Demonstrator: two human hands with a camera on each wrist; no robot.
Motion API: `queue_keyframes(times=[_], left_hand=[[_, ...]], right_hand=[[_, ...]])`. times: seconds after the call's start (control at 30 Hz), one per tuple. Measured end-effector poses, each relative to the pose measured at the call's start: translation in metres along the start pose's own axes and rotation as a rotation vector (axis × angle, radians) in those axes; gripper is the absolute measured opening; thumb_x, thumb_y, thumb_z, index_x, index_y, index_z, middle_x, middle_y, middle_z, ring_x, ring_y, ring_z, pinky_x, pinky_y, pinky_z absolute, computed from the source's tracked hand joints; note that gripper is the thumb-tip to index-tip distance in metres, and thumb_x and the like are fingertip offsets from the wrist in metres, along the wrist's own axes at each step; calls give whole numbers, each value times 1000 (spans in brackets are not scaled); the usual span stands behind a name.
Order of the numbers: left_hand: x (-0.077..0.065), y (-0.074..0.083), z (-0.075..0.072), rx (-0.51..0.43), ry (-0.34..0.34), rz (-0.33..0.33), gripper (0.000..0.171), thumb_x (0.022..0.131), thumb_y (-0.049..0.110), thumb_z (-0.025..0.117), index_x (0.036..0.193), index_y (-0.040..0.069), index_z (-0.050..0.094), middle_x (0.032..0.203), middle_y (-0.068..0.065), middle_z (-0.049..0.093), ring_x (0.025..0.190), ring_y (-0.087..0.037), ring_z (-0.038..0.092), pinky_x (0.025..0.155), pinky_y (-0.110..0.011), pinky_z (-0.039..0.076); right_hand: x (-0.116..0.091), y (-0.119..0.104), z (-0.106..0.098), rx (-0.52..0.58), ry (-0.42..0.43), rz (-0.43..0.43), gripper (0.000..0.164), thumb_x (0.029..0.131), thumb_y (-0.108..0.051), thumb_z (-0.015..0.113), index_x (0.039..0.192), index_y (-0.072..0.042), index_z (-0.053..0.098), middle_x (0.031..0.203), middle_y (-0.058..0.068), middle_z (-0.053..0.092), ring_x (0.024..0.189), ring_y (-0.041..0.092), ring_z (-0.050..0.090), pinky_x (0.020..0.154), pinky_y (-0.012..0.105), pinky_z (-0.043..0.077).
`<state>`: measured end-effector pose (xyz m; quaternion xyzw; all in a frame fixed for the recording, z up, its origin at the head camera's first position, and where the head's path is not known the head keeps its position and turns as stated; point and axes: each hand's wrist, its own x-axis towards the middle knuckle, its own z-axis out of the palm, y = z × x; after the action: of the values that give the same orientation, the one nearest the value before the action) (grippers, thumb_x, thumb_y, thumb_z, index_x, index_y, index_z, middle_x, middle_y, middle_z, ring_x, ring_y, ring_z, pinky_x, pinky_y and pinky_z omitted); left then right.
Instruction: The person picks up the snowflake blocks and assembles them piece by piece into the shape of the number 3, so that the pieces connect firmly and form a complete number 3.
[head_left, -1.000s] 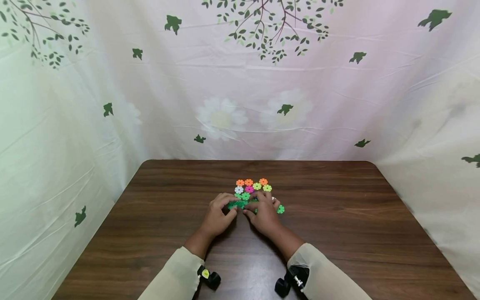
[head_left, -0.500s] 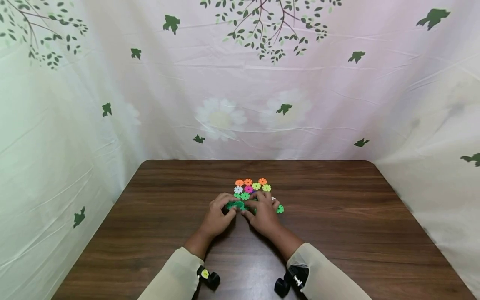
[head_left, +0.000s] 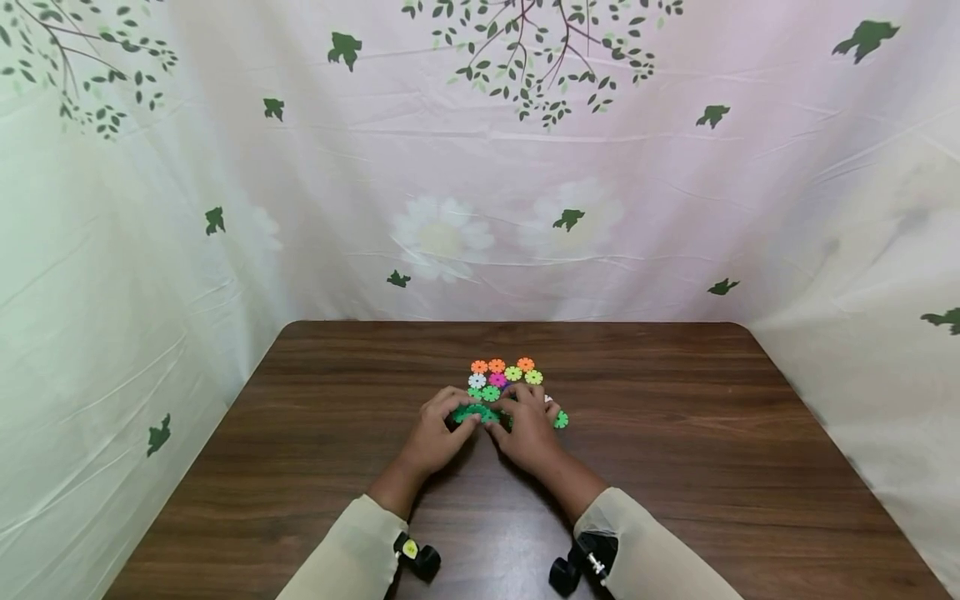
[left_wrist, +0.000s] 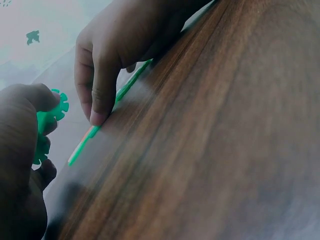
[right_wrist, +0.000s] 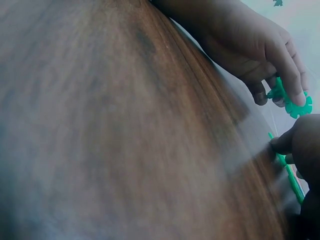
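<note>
In my left hand (head_left: 438, 425), thumb and fingers grip joined green flower-shaped discs (left_wrist: 61, 105) with notched rims, raised above the table in both wrist views. My right hand (head_left: 528, 425) is just to the right, its fingertips down at a flat green flower disc (left_wrist: 92, 132) lying at table level. Its thumb and forefinger (left_wrist: 102, 97) pinch at the edge of that disc; part of the contact is hidden. Beyond the hands, more flower discs lie in rows: orange (head_left: 497, 365), yellow (head_left: 533, 377), white (head_left: 477, 381), pink (head_left: 497, 379) and green (head_left: 491, 393).
Another green disc (head_left: 561, 420) lies just right of my right hand, and a white piece shows partly behind the fingers. The brown wooden table (head_left: 337, 367) extends on all sides. A printed curtain (head_left: 480, 167) hangs behind its far edge.
The green discs between my hands have turned slightly and show more of their faces. My right thumb has shifted a little left. The rows of discs have stayed in place.
</note>
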<state>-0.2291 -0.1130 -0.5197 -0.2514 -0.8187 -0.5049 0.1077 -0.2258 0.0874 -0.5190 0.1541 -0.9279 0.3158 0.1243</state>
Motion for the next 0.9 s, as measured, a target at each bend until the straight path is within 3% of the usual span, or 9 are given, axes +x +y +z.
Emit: queue_keyframes(times=[0.67,0.9], left_hand=[[0,-1,0,-33,4,40,25,97,7,83,121,7,77,123,-9,76,118,-27,73,103,-34,59],[1,0,0,-21,2,10,28,94,10,86,121,5,77,123,-9,76,119,-26,73,104,-34,60]], right_hand=[[0,1,0,15,-9,5,24,98,-27,85,118,-14,83,134,9,63,129,35,46,95,59,28],[-2,2,1,81,36,-83,20,98,-14,82,118,-14,80,135,11,66,135,38,48,104,68,25]])
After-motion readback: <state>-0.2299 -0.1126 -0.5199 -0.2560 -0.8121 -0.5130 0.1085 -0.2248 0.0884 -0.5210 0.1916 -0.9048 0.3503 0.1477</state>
